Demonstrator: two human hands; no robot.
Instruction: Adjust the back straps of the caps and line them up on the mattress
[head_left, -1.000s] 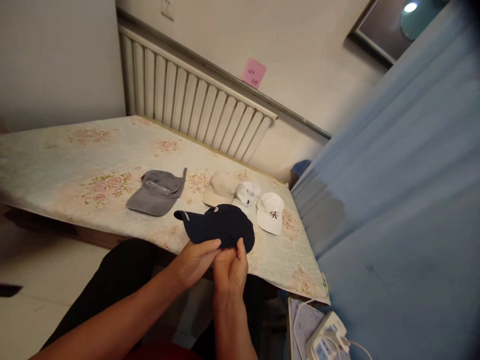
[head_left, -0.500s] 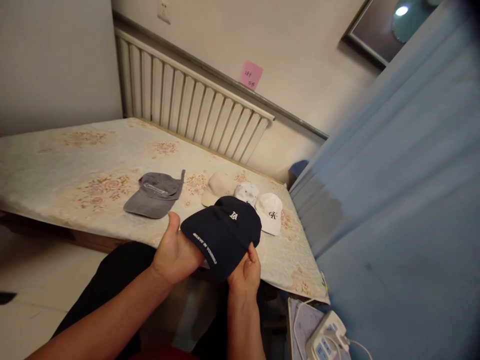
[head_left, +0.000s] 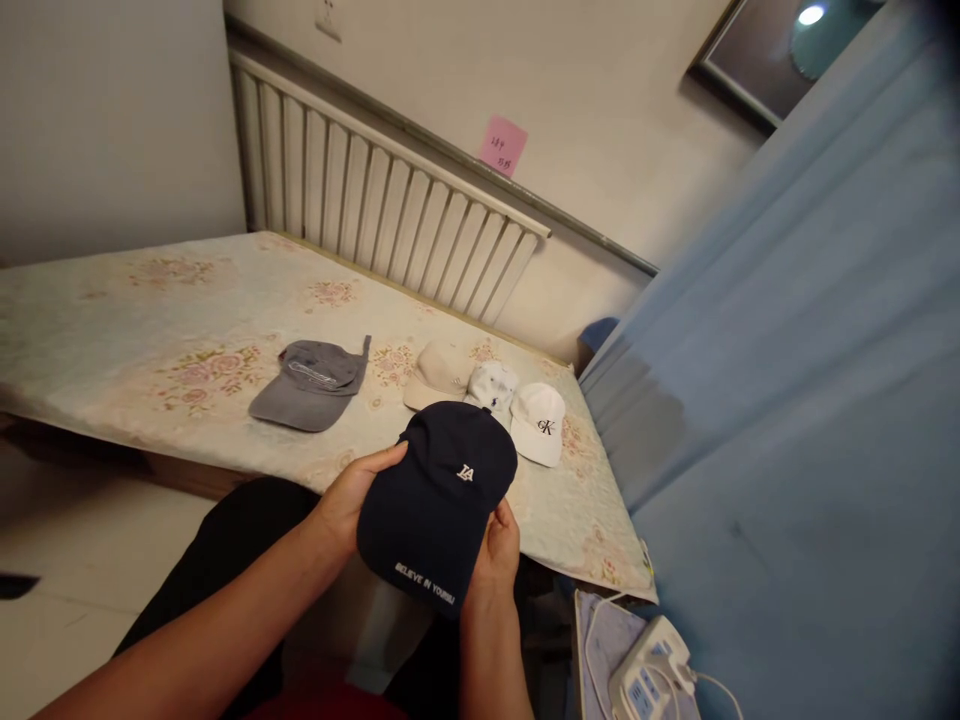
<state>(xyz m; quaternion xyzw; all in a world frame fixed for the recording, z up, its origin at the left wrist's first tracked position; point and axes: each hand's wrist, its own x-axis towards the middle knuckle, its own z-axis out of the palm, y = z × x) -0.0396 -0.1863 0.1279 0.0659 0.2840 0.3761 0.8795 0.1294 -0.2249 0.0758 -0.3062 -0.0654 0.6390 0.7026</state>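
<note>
I hold a navy cap (head_left: pixel 439 495) with white "LA" stitching on its crown and white lettering on its brim, brim pointing toward me, just above the near edge of the bed. My left hand (head_left: pixel 352 495) grips its left side, thumb on top. My right hand (head_left: pixel 495 545) holds the right side from underneath, fingers curled on the edge. Behind it on the floral bed cover (head_left: pixel 150 340) lie a grey cap (head_left: pixel 311 385), a beige cap (head_left: pixel 435 372), a patterned white cap (head_left: pixel 493 383) and a white cap with a black logo (head_left: pixel 540 425).
A white slatted radiator (head_left: pixel 390 210) runs along the wall behind the bed, with a pink sticky note (head_left: pixel 503 145) above it. A blue curtain (head_left: pixel 787 400) hangs at the right. A white power strip (head_left: pixel 652 675) lies on a cloth at the lower right.
I lifted the navy cap off the bed and turned it, so its crown faces up and its brim points toward me. The other caps stayed put.
</note>
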